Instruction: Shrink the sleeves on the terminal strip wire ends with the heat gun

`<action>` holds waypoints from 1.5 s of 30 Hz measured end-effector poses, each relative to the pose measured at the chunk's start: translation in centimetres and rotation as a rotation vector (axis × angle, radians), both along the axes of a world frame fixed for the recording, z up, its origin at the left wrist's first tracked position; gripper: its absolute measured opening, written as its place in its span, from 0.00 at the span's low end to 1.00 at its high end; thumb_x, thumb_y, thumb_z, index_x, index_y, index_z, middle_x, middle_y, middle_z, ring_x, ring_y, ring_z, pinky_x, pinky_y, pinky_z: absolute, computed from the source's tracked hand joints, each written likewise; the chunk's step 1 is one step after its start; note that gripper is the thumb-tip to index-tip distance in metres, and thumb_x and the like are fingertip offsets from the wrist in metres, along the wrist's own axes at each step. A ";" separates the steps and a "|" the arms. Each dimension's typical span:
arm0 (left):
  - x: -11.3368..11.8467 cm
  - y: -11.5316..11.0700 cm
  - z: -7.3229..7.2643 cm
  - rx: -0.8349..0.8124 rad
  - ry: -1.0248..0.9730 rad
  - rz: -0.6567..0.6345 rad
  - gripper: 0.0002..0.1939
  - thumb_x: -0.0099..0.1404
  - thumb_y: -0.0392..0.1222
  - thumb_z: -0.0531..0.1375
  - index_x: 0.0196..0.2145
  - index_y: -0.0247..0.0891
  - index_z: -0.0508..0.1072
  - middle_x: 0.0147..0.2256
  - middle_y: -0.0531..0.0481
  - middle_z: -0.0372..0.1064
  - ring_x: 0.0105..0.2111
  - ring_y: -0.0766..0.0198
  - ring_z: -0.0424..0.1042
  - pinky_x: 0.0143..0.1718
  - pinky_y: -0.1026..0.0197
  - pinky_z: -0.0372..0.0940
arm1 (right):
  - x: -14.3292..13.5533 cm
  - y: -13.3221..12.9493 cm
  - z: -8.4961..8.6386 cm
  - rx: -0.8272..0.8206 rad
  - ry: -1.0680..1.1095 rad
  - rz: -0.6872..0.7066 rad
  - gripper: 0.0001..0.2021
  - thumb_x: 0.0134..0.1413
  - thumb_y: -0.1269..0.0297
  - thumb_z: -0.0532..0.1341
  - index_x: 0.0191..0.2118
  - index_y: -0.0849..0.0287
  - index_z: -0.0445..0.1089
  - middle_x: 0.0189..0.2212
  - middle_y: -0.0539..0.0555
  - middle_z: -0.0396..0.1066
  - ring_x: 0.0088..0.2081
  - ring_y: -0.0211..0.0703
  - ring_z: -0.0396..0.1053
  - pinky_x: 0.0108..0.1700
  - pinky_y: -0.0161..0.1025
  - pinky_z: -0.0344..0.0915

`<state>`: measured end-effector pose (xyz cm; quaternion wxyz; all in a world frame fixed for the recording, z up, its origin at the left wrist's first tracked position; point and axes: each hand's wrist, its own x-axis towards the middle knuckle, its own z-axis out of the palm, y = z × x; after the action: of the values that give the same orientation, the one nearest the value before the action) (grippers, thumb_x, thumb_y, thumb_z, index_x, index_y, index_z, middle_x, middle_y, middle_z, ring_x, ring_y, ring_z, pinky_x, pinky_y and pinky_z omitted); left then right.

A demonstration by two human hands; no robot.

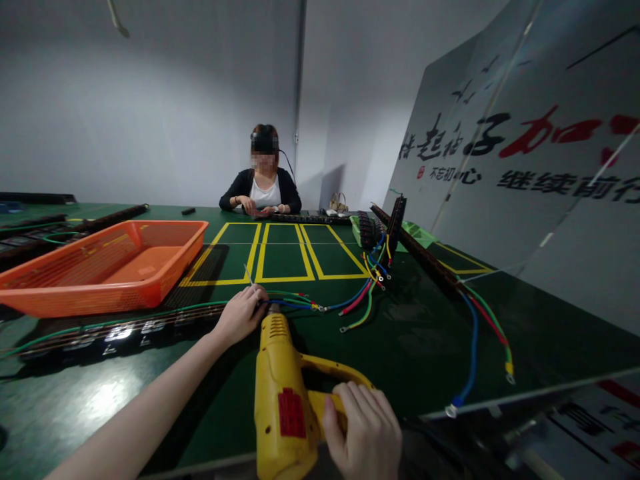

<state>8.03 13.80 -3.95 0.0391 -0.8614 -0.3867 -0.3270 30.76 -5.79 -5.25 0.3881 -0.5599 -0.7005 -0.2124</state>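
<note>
My right hand (364,427) is wrapped round the handle of a yellow heat gun (283,400) with a red panel. Its nozzle points away from me, at the wires beside my left hand. My left hand (243,312) is closed at the right end of a long black strip (150,328), where a bundle of wires (295,303) comes out. A thin pale piece sticks up from its fingers. Exactly what those fingers pinch is hidden. Blue, green and red wires run right from there and end in ring terminals.
An orange basket (150,267) stands at the left. Loose wires with terminals (370,293) lie right of centre, near upright black strips (395,227). Another strip (425,257) trails wires to the right edge. A person (265,180) sits across the green table (400,347).
</note>
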 end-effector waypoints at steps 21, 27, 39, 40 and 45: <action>0.1 -0.9 0.8 -0.155 -0.307 -0.066 0.07 0.66 0.42 0.50 0.42 0.41 0.61 0.42 0.46 0.64 0.41 0.62 0.69 0.43 0.56 0.67 | 7.0 -1.3 0.6 -0.051 -0.111 -0.065 0.16 0.63 0.62 0.48 0.28 0.57 0.67 0.23 0.49 0.70 0.26 0.37 0.65 0.36 0.36 0.53; 0.5 -1.3 1.8 0.258 -0.473 0.166 0.27 0.63 0.41 0.55 0.57 0.41 0.51 0.57 0.37 0.51 0.56 0.52 0.58 0.52 0.46 0.61 | 7.3 -1.6 0.1 -0.023 -0.138 -0.091 0.15 0.62 0.62 0.49 0.30 0.59 0.69 0.26 0.51 0.72 0.29 0.38 0.68 0.38 0.37 0.55; 3.0 1.4 3.3 -0.091 0.281 0.000 0.13 0.66 0.40 0.48 0.32 0.41 0.72 0.34 0.49 0.73 0.35 0.60 0.71 0.37 0.58 0.63 | 7.5 -1.8 -1.2 -0.017 -0.089 -0.077 0.12 0.61 0.62 0.51 0.33 0.59 0.69 0.29 0.52 0.73 0.32 0.41 0.69 0.41 0.39 0.57; 3.1 1.8 3.4 -0.090 0.326 0.004 0.13 0.65 0.40 0.48 0.30 0.41 0.72 0.33 0.48 0.73 0.35 0.59 0.71 0.36 0.58 0.63 | 7.5 -1.8 -1.1 -0.018 -0.083 -0.076 0.12 0.61 0.62 0.51 0.33 0.59 0.69 0.29 0.52 0.73 0.32 0.41 0.69 0.41 0.39 0.57; 2.7 2.8 3.3 -0.156 0.374 -0.096 0.14 0.65 0.42 0.49 0.29 0.41 0.72 0.30 0.48 0.73 0.34 0.58 0.68 0.35 0.59 0.62 | 7.1 -1.9 -1.1 -0.008 -0.052 -0.078 0.12 0.61 0.61 0.50 0.34 0.59 0.69 0.29 0.53 0.73 0.33 0.42 0.69 0.42 0.40 0.58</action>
<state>10.72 16.59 -0.66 0.0278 -0.9250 -0.3553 -0.1318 37.84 -7.73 -6.34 0.3587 -0.5828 -0.6888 -0.2392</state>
